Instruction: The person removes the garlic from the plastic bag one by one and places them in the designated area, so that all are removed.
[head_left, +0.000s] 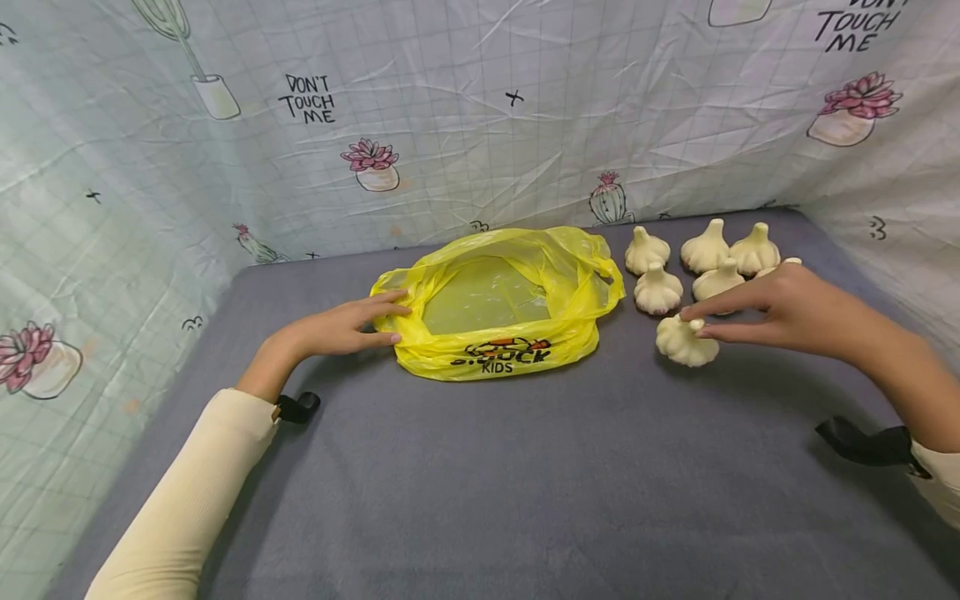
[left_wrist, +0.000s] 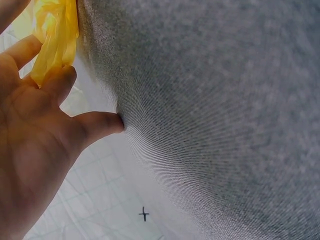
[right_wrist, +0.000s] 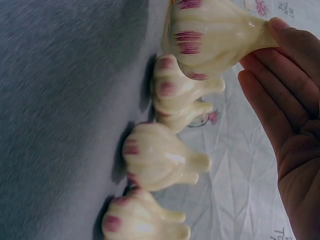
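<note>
A yellow plastic bag (head_left: 420,357) lies on the table with its mouth spread wide and dark lettering on its front. At its left edge rests my left hand (head_left: 345,327), fingers extended over the plastic; in the left wrist view a fold of the bag (left_wrist: 59,37) hangs against the fingers and the thumb (left_wrist: 100,125) sticks out apart. My right hand (head_left: 802,308) pinches a cream garlic bulb (head_left: 686,343) by its stem, right of the bag. The right wrist view shows purple streaks on the underside of this held bulb (right_wrist: 215,40), raised above the tabletop.
Several more garlic bulbs (head_left: 658,289) stand stems up at the back right of the grey table (head_left: 487,483), one partly hidden behind my right hand. A printed cloth (head_left: 465,100) hangs along the back and sides. Black straps (head_left: 862,442) hang from both wrists.
</note>
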